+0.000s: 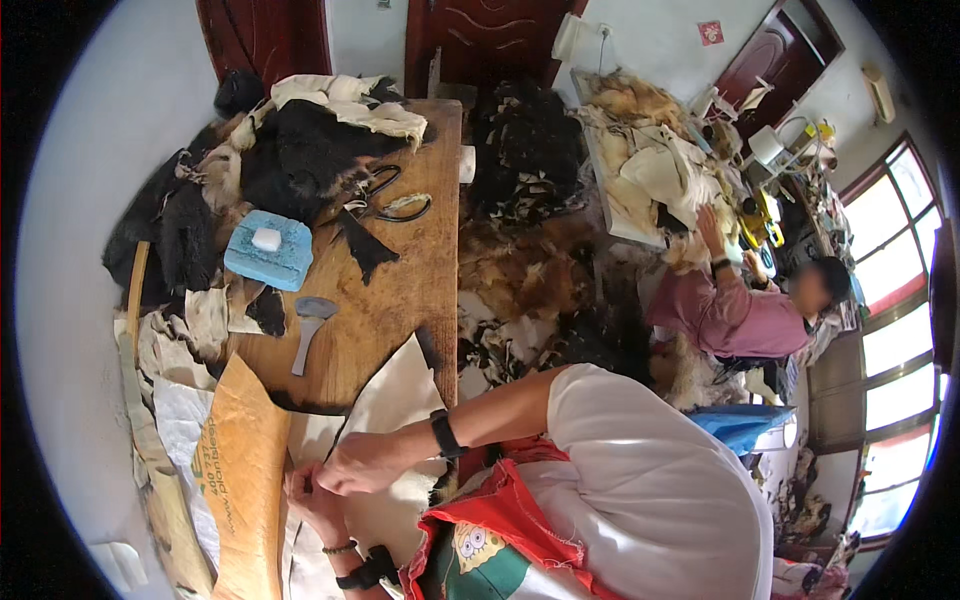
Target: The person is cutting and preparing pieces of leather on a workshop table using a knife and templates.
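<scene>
My left hand point(318, 508) and my right hand point(358, 464) meet over a cream hide point(395, 400) at the near end of the table. Both are closed with their fingertips pinched together; whatever lies between them is too small to make out. Just left of them, an orange-brown paper pattern point(245, 470) with curved edges overlaps the hide pieces. Beyond lies a broad-bladed knife point(314, 325) with a grey handle. Black-handled scissors point(385, 195) rest farther up the table, beside a black fur scrap point(366, 250).
A blue block point(268, 252) bearing a white lump sits on the wooden table point(390, 290). Dark furs point(300, 150) are heaped at its far end. Fur scraps point(525, 270) cover the floor. At right, a person point(725, 310) in pink works beside a hide-covered table point(650, 170).
</scene>
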### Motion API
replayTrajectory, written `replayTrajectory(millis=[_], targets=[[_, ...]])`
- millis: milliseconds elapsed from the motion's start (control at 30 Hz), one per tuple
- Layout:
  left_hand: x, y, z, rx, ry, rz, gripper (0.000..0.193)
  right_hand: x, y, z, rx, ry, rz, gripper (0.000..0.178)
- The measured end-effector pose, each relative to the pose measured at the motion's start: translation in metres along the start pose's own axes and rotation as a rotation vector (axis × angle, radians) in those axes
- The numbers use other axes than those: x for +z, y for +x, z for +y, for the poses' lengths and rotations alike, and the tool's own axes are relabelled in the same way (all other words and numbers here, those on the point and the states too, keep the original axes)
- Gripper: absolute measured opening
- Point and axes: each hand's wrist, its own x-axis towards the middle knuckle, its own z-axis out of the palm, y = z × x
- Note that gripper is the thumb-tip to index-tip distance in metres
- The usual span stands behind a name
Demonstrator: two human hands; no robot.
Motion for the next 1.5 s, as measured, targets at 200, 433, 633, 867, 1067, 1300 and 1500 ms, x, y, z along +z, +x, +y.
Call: replayTrajectory(millis=[200,433,633,867,1067,1300,1500], targets=[[-0.005,-0.021,0.011,-0.036,-0.48,-0.026,0.022,0.015,0.021,0.029,0.376,0.445,0.424,0.009],[-0.007,-0.015,0.017,-0.063,-0.019,0.01,0.029,0.026,0.019,0.041,0.208,0.069,0.477,0.013],[-0.001,-0.008,0.016,-0.008,0.227,0.033,0.011,0.02,0.009,0.031,0.131,-0.149,0.277,0.009],[0.0,0.003,-0.001,-0.141,-0.03,-0.067,0.004,0.008,-0.009,0.023,-0.01,-0.399,0.206,0.012],[-0.003,0.009,0.01,-0.154,-0.039,-0.118,0.007,0.002,-0.03,0.016,-0.214,-0.522,0.118,0.014],[0.004,0.004,0.004,0.049,0.18,-0.039,0.008,-0.005,-0.026,-0.003,-0.34,-0.371,0.045,0.016],[0.003,-0.004,0.005,-0.164,-0.273,-0.062,0.01,0.01,0.017,0.014,0.038,0.442,0.408,0.014]])
